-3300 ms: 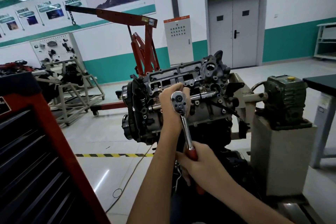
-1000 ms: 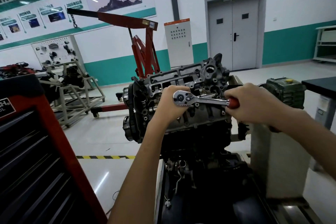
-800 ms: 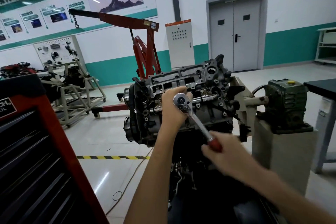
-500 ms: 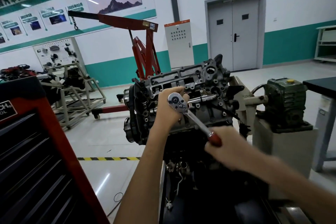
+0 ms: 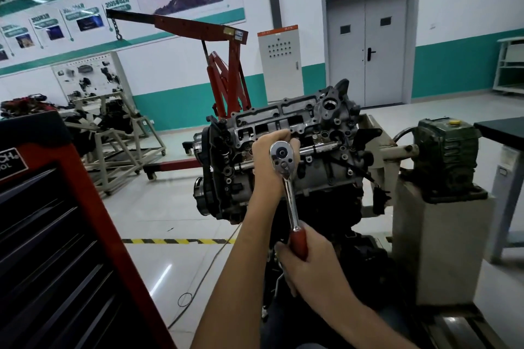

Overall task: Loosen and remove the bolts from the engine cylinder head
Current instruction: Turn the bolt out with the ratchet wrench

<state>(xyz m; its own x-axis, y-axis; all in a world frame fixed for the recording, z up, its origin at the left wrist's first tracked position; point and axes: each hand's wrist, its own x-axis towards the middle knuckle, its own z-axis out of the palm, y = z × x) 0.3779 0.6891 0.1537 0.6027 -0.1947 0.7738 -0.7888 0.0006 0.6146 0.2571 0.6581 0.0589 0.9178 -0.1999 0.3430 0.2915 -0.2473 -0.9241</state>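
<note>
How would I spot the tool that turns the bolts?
Find the grey engine in the middle of the room. In front of it, a ratchet wrench runs from the left hand down to the right hand. It alone is a silver bar with a round head and red grip.

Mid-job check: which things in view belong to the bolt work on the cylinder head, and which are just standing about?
In use: ratchet; cylinder head; left hand holding the ratchet's head; right hand gripping its red handle.
Standing about: red engine hoist; red tool cabinet; green gearbox; grey control cabinet.
</note>
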